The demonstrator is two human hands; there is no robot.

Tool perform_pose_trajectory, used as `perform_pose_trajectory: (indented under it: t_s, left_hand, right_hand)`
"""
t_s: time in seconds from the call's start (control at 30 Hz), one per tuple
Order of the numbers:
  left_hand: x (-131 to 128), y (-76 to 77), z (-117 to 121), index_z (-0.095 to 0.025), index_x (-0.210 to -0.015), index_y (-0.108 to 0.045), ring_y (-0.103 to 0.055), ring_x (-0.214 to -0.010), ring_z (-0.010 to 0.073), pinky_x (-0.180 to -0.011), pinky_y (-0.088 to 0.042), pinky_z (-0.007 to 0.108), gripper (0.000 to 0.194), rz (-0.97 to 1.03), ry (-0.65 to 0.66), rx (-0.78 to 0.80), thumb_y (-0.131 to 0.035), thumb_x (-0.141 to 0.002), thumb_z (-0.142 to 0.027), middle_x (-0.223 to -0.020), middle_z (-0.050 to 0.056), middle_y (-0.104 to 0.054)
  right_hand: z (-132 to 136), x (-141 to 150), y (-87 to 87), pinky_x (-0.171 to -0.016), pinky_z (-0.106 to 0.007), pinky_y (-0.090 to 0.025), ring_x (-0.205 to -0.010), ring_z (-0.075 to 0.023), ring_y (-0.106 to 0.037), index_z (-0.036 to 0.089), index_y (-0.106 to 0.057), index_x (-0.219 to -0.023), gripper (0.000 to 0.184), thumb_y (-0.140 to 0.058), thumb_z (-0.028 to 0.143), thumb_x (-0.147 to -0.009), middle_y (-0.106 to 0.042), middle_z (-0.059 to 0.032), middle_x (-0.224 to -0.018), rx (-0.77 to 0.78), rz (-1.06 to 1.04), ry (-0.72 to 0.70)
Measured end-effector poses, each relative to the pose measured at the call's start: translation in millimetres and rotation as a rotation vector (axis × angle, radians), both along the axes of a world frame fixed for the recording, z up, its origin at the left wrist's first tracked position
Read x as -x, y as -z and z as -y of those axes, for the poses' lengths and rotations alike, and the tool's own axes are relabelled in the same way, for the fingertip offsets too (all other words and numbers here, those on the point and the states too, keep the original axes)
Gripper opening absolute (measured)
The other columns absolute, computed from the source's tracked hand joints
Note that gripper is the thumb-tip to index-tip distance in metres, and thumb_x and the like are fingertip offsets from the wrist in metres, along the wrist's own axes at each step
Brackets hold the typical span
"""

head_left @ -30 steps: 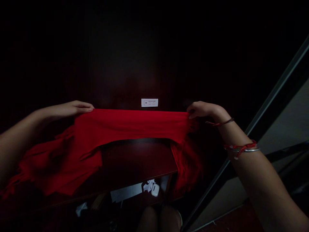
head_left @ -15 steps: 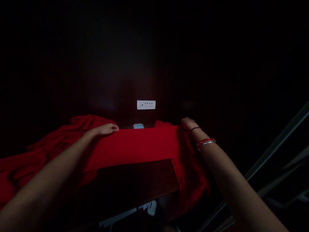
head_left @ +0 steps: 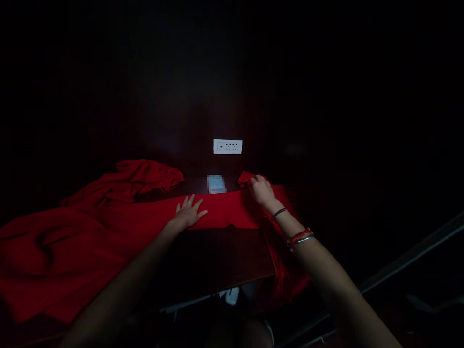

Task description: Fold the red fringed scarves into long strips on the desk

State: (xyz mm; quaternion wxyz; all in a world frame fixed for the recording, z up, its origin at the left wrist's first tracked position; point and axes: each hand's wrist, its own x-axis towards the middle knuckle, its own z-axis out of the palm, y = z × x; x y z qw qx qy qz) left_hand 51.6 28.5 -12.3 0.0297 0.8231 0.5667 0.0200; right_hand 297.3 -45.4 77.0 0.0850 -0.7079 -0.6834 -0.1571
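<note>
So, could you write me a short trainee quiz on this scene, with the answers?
1. True or false: the left hand lies spread on the cloth.
2. On which side does the person wear bracelets? A) left B) right C) both
3. Complete: above the cloth, set in the dark wall, is a white power ____.

Key:
1. True
2. B
3. socket

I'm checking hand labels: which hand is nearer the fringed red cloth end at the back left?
Left. The left hand is just in front of the fringed end, slightly right; the right hand is farther right.
</note>
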Motion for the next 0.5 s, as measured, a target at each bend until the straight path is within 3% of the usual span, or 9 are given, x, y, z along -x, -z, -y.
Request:
perform_pose_trajectory:
  t_s: [0.1, 0.17, 0.23, 0.33, 0.5]
  left_hand:
    - [14, 13.8, 2, -0.025, -0.130, -0.015, -0.007, -0.123, 0.0258, -0.096, -0.013, 0.045, 0.067, 0.006, 0.048, 0.083, -0.017, -0.074, -0.061, -0.137, 0.006, -0.007]
    - [23, 17.4, 0, -0.026, -0.130, -0.013, -0.005, -0.124, 0.0237, -0.097, -0.010, 0.044, 0.065, -0.002, 0.078, 0.095, -0.015, -0.075, -0.061, -0.137, 0.005, -0.008]
    - [29, 17.0, -2, -0.027, -0.130, -0.013, -0.004, -0.124, 0.0228, -0.097, -0.009, 0.044, 0.066, -0.012, 0.098, 0.106, -0.016, -0.074, -0.062, -0.137, 0.004, -0.007]
    - [34, 13.9, -4, -0.027, -0.130, -0.012, -0.003, -0.124, 0.0228, -0.097, -0.010, 0.043, 0.067, -0.021, 0.100, 0.114, -0.015, -0.073, -0.063, -0.137, 0.004, -0.006]
    - [30, 11.4, -3, -0.027, -0.130, -0.012, -0.004, -0.123, 0.0241, -0.096, -0.011, 0.045, 0.071, -0.040, 0.082, 0.144, -0.016, -0.071, -0.066, -0.136, 0.004, -0.005]
  right_hand:
    - [-3, 54, 28.7, -0.089, -0.029, -0.027, -0.109, -0.0174, -0.033, 0.019, -0.034, -0.120, 0.042, -0.026, 0.038, -0.083, -0.040, -0.0083, -0.121, 0.021, -0.061, -0.181]
    - [-7, 82, 52.1, -0.093, -0.037, -0.022, -0.117, -0.0193, -0.022, 0.022, -0.022, -0.127, 0.050, -0.024, 0.046, -0.082, -0.029, -0.0064, -0.130, 0.125, -0.214, -0.262]
    - [-11, 98, 72.2, -0.094, -0.045, -0.015, -0.121, -0.0222, -0.013, 0.025, -0.014, -0.129, 0.056, -0.019, 0.052, -0.080, -0.019, -0.0049, -0.135, 0.266, -0.319, -0.233]
    - [-16, 100, 88.7, -0.094, -0.051, -0.007, -0.123, -0.0239, -0.007, 0.028, -0.015, -0.129, 0.058, -0.012, 0.056, -0.079, -0.014, -0.0021, -0.136, 0.391, -0.333, -0.170]
    - [-14, 87, 87.2, -0.094, -0.051, -0.004, -0.124, -0.0239, -0.004, 0.029, -0.015, -0.130, 0.057, -0.009, 0.054, -0.079, -0.009, -0.0007, -0.137, 0.438, -0.270, -0.124]
